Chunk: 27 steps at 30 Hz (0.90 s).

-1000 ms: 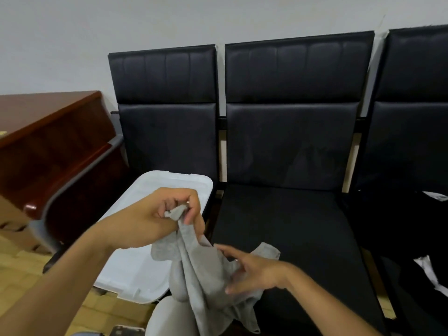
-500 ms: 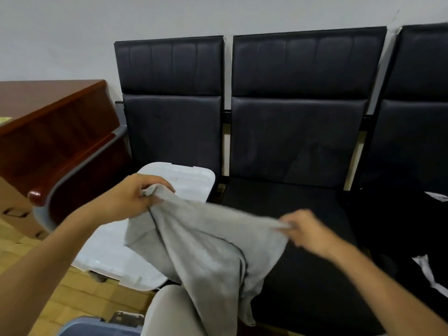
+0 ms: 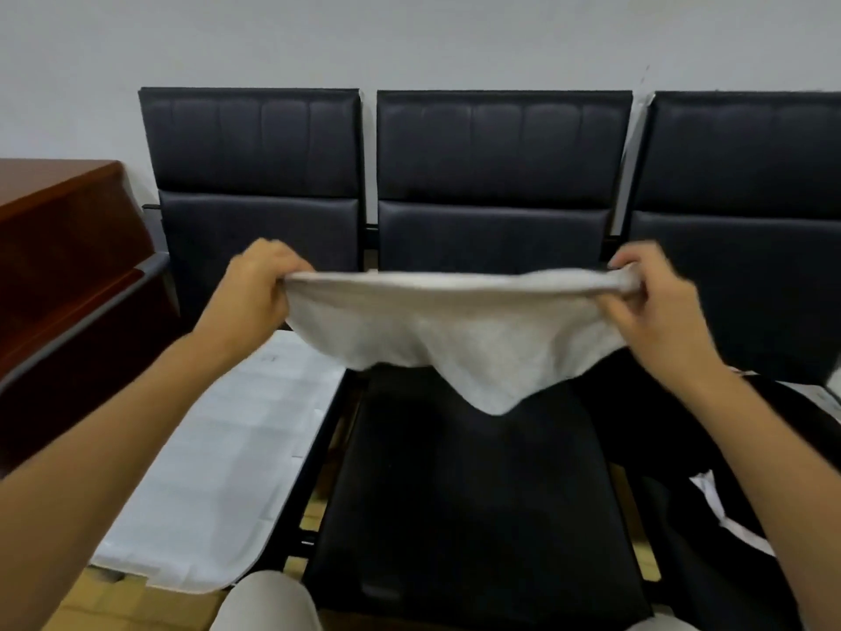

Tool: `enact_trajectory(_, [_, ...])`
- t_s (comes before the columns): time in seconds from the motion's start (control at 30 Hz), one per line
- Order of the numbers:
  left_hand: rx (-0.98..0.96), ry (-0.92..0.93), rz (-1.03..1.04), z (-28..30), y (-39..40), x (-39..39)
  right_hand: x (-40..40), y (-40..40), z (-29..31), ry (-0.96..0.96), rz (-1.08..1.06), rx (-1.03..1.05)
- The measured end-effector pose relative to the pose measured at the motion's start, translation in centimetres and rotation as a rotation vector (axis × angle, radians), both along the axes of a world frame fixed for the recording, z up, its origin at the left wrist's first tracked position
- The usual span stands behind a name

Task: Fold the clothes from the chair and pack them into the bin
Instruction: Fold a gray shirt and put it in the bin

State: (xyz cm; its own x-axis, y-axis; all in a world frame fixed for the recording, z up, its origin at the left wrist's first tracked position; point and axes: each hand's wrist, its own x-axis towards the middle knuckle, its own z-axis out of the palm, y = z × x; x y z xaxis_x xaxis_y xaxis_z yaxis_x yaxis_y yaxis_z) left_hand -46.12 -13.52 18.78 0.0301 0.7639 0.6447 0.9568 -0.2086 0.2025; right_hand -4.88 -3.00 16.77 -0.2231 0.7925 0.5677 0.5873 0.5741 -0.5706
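Grey cloth now raised & stretched flat; both hands, L & R, pinch its corners; soft knit, prob. blurred.

Soft grey cloth, a bit fuzzy. Black chairs of smooth, faintly shiny leather. Glossy brown wood desk. Smooth white plastic lid.

left hand | right hand | gray garment — stretched between (blurred) — above chair

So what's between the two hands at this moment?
In the head view, only the grey garment, stretched taut from the left hand to the right hand, above the middle chair seat.
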Motion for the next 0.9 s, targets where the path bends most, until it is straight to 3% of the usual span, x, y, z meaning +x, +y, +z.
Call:
enact_trajectory(0.1, [-0.225, -0.057, -0.028, -8.9, -2.6, -0.2, 2.0, -2.9, -8.5, -0.199, 0.022, -0.183])
enact_trajectory(0.23, [-0.709, -0.001, -0.068, -22.0, -8.0, -0.4, 3.3, -7.5, -19.4, -0.448, 0.240, -0.650])
enact_trajectory(0.3, [-0.948, 0.036, -0.098, -25.2, -10.1, 0.2, 3.7, -9.2, -22.0, -0.509, 0.390, -0.931])
enact_trajectory(0.37, [-1.110, 0.051, -0.094, -26.3, -10.5, 1.3, 4.2, -9.4, -23.3, -0.542, 0.421, -1.075])
enact_trajectory(0.5, [-1.184, -0.105, -0.052, -26.8, -6.0, 5.1, 4.8, -6.3, -25.5, -0.296, 0.080, -0.877])
enact_trajectory(0.7, [-1.122, -0.265, -0.218, -26.9, 3.2, 14.8, 1.2, -3.3, -27.2, -0.442, -0.260, -0.839])
enact_trajectory(0.9, [-1.098, -0.542, -0.248, -28.0, 11.5, 24.2, 0.6, -0.7, -27.5, -0.424, -0.335, -0.855])
